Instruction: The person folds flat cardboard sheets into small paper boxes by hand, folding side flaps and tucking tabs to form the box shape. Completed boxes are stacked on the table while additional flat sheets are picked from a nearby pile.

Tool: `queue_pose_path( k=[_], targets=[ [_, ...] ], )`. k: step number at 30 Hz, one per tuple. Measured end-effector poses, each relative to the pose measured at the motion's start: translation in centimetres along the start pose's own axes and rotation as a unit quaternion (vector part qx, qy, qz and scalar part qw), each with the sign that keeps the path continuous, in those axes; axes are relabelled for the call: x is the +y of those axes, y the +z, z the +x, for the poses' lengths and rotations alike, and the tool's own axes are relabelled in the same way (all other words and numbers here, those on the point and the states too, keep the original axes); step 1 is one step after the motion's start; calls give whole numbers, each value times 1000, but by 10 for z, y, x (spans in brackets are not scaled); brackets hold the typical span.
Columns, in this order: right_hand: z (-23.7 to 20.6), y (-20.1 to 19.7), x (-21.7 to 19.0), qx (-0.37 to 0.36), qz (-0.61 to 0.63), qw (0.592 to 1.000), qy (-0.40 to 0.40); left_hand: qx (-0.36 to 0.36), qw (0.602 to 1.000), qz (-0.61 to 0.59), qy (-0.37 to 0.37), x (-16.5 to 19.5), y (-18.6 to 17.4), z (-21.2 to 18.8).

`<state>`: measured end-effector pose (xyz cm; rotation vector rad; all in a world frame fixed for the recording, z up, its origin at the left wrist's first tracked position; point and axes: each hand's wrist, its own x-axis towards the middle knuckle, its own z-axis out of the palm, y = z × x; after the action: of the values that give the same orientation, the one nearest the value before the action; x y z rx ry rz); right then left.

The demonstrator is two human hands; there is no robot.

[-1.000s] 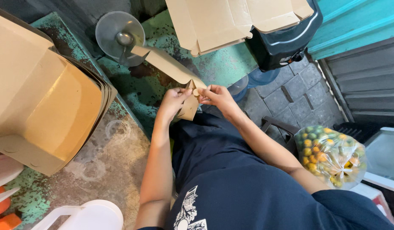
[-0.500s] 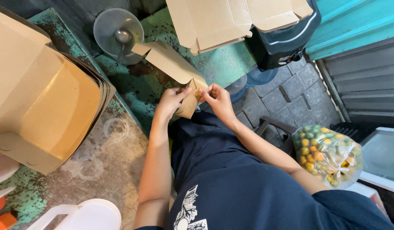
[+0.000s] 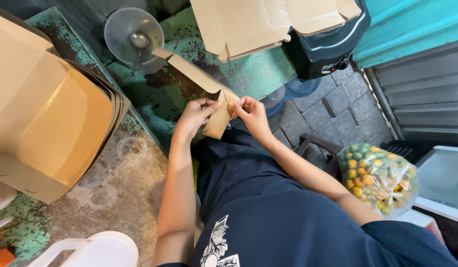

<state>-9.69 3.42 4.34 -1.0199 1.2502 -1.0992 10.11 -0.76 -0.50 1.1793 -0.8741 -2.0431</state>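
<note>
Both hands pinch the near end of a flat cardboard box blank above the person's lap.

The left hand (image 3: 193, 116) and right hand (image 3: 251, 112) clamp the cardboard blank (image 3: 199, 81), equally near; its long axis runs away up-left toward a clear domed lid (image 3: 134, 39) on the desk (image 3: 115, 193). Fingers hide the fold itself.

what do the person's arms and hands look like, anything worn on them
Both arms are bare from the upper arm down: no long sleeves, gloves, watch or bracelets show. The left hand and right hand have no visible rings. The only clothing at the arms is a dark navy short-sleeved shirt with a white printed graphic low on the front.
</note>
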Motion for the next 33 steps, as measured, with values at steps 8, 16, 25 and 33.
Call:
queue_pose_path(
  k=[8, 16, 25, 33],
  targets=[
    [2, -6, -5, -2, -24, 1000, 18, 27, 995, 23, 94, 8, 16, -8],
    [-3, -9, -12, 29, -52, 998, 18, 27, 992, 11, 126, 4, 23, -4],
    [14, -28, -24, -37, -222, 970, 88, 37, 987, 25, 153, 9, 27, -10],
    [18, -31, -15, -8, 13, 995, 104, 54, 992, 42, 105, 2, 24, -6]
  ],
)
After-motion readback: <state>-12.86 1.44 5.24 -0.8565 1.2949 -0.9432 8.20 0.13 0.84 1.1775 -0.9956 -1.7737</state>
